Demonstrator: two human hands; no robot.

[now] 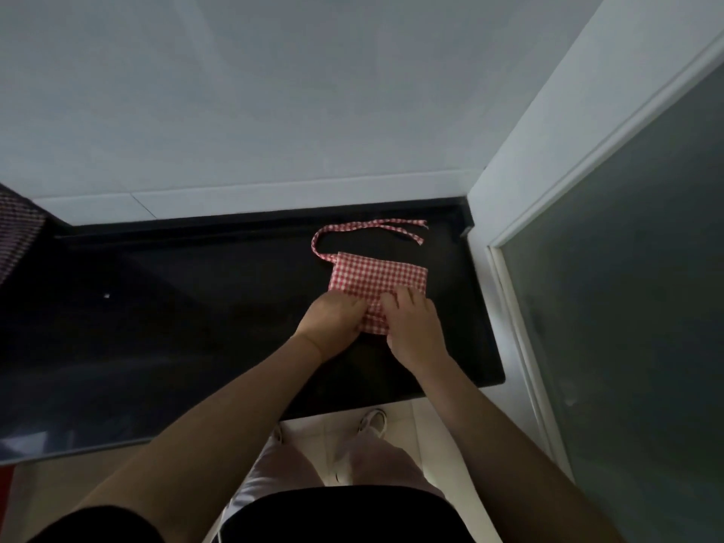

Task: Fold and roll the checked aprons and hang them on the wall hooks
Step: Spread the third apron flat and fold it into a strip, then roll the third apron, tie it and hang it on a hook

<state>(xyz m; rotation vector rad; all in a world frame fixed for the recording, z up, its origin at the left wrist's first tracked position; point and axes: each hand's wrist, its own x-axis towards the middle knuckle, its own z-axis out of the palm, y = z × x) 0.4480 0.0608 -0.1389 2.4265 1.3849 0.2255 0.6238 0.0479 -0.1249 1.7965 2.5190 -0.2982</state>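
Head view: my left hand (pixel 333 317) and right hand (pixel 413 327) both grip the near edge of the folded red-checked apron (pixel 378 280) on the black counter (pixel 196 327). I should roll tightly away from me, toward its ties (pixel 325 239) beyond my fingers.

The folded apron (pixel 378 282) is red-and-white gingham, and its ties (pixel 368 229) carry the same small check. It lies on a glossy black countertop (pixel 196 327). A second checked cloth (pixel 17 229) at the far left edge shows a darker red-and-white check in shadow. The wall (pixel 274 92) is plain pale grey-white. The door frame (pixel 548 131) is white, its glass panel (pixel 634 307) a frosted grey-green. The floor tiles (pixel 423 425) are cream, the shoe (pixel 374 421) white, the trousers (pixel 376 460) pale pink, and the top (pixel 333 515) black.
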